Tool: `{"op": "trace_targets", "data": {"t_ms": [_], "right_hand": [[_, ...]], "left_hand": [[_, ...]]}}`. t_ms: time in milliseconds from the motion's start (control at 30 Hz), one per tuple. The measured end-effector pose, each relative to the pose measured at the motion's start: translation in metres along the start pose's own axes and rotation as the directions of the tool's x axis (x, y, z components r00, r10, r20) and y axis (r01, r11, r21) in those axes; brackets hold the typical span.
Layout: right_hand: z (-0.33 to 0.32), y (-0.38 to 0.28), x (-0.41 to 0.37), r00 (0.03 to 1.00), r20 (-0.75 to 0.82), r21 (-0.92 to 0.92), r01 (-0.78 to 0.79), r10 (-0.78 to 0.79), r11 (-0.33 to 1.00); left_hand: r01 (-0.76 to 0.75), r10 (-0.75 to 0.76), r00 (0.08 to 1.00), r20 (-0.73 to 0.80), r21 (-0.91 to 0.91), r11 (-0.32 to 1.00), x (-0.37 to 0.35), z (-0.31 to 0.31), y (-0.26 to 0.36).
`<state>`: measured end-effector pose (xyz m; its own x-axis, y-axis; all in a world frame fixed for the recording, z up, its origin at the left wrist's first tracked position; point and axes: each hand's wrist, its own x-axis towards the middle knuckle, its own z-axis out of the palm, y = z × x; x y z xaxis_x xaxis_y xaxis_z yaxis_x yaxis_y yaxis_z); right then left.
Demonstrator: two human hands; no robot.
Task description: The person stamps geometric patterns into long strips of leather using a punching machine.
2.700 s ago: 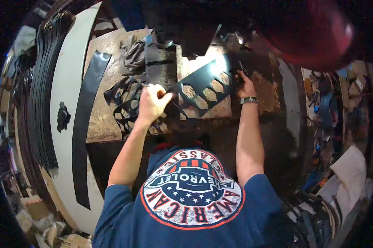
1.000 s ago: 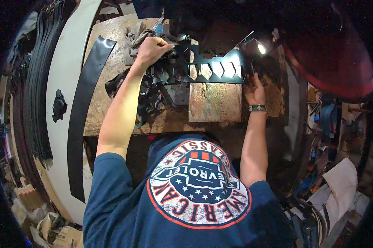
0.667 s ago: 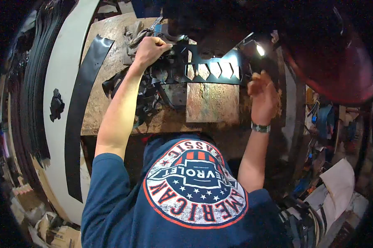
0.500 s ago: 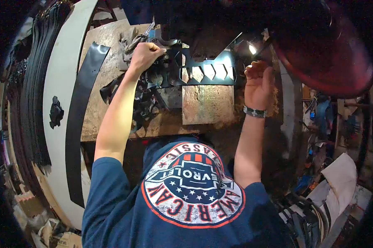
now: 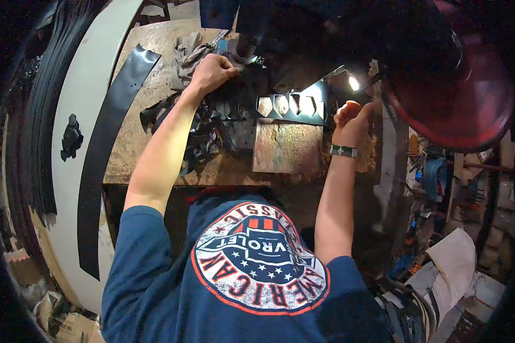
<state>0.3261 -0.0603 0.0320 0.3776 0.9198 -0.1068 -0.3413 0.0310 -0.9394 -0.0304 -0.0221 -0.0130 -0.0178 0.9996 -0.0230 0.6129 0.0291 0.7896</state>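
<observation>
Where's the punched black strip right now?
Head view: the punched black strip lies at top centre of the bench, left end in the left hand, right hand beside its right end.

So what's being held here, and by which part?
The left hand is fisted on the left end of the black cut-out metal strip. The right hand is curled beside its right end; a grip there cannot be told.

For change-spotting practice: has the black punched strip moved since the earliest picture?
Yes. The punched strip slid off the rusty plate, to beyond that plate's far edge.
</observation>
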Motion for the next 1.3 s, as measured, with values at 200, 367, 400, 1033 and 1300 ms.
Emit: {"op": "trace_targets", "data": {"t_ms": [200,367,400,1033,1300], "right_hand": [[-0.035,0.052,0.036,0.905,0.074,-0.805,0.303,-0.42,0.511],[-0.043,0.044,-0.001,0.998,-0.05,-0.872,-0.029,-0.031,0.488],[-0.051,0.051,-0.01,0.998,-0.042,-0.868,-0.014,-0.047,0.496],[-0.081,0.005,-0.062,0.849,0.35,0.182,-0.477,0.396,0.86],[-0.042,0.001,-0.123,0.898,0.364,0.046,-0.282,0.247,0.958]], "left_hand": [[-0.106,0.106,0.994,0.007,0.141,0.984,-0.017,-0.005,0.011],[-0.026,-0.014,0.922,0.387,0.096,0.995,-0.106,-0.012,0.043],[-0.043,0.003,0.903,0.43,0.084,0.996,-0.119,-0.008,0.04],[-0.011,0.055,0.979,-0.194,0.221,0.975,-0.157,0.084,0.115],[-0.32,0.334,0.941,-0.047,0.191,0.928,-0.137,0.107,0.088]]}}
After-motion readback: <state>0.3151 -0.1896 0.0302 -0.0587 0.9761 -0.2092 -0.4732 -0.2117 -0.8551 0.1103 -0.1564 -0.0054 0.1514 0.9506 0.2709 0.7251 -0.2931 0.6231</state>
